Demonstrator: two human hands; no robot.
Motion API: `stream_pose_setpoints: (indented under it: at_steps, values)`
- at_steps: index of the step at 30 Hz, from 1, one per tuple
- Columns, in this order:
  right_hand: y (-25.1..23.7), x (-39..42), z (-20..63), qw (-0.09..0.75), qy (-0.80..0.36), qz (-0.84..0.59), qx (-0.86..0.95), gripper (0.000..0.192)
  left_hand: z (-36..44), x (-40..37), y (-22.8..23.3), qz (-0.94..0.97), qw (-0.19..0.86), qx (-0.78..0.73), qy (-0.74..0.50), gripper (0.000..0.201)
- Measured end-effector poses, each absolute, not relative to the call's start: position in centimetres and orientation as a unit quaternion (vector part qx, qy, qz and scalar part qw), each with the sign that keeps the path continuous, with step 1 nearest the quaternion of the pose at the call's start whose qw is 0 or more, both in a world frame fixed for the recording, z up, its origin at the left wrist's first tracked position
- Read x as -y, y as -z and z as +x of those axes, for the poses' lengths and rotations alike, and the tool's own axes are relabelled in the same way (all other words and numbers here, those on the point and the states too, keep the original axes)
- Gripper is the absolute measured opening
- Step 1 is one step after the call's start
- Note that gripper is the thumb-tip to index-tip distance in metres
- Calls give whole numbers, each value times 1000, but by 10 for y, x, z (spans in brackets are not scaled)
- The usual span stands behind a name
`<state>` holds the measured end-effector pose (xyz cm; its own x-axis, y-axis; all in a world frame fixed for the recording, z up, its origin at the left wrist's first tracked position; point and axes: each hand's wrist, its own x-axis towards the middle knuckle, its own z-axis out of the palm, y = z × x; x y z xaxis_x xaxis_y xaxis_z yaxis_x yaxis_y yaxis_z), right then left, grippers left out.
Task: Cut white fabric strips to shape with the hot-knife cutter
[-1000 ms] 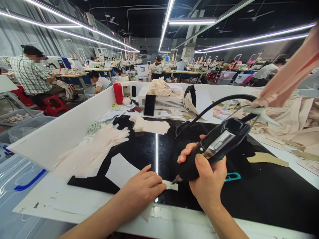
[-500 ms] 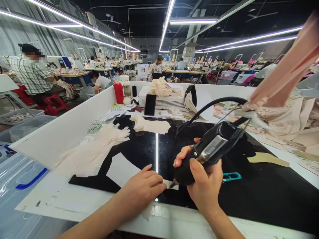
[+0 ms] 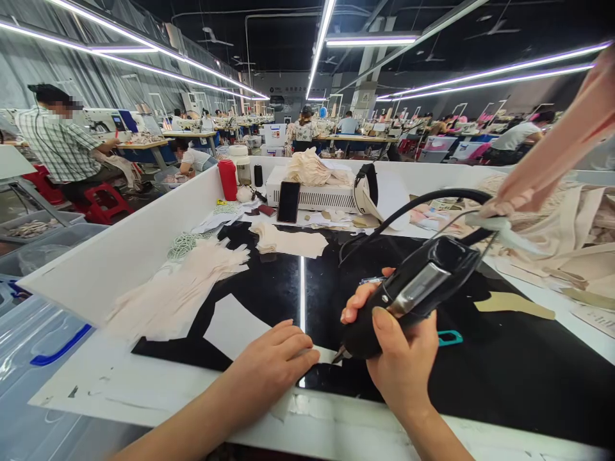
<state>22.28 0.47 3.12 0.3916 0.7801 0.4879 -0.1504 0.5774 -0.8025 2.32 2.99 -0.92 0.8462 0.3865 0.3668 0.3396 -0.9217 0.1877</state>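
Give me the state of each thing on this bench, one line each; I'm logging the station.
left hand: flat, pressing a pale strip
pale strip: flat on the black mat, tool tip at its end
right hand: closed on the black corded tool
black corded tool: tilted, tip down
phone: propped upright, screen dark
red bottle: upright
cut fabric stack: fanned flat

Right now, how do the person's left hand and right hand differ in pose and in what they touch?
The left hand lies flat, fingers pressing a small pale piece onto the black table. The right hand is raised, wrapped around a black corded tool. Both meet at that piece, where the tool's tip points.
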Motion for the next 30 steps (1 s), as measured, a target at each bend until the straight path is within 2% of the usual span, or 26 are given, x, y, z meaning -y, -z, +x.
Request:
stream_pose_setpoints:
  at_steps: [7, 15, 20, 24, 30]
  values:
    - [-32, -1, 221, 765, -299, -349, 452, 39, 24, -16, 11, 946, 65, -258, -184, 41]
    - [-32, 1, 219, 766, -289, -363, 446, 38, 22, -13, 10, 941, 62, -285, -171, 40]
    - [-33, 5, 216, 765, -290, -359, 449, 37, 23, -11, 10, 944, 9, -274, -184, 34]
    - [-37, 6, 216, 769, -284, -353, 450, 38, 25, -10, 12, 942, -45, -264, -200, 37]
    - [-38, -5, 220, 777, -264, -361, 443, 41, 25, -9, 12, 946, -56, -249, -202, 35]
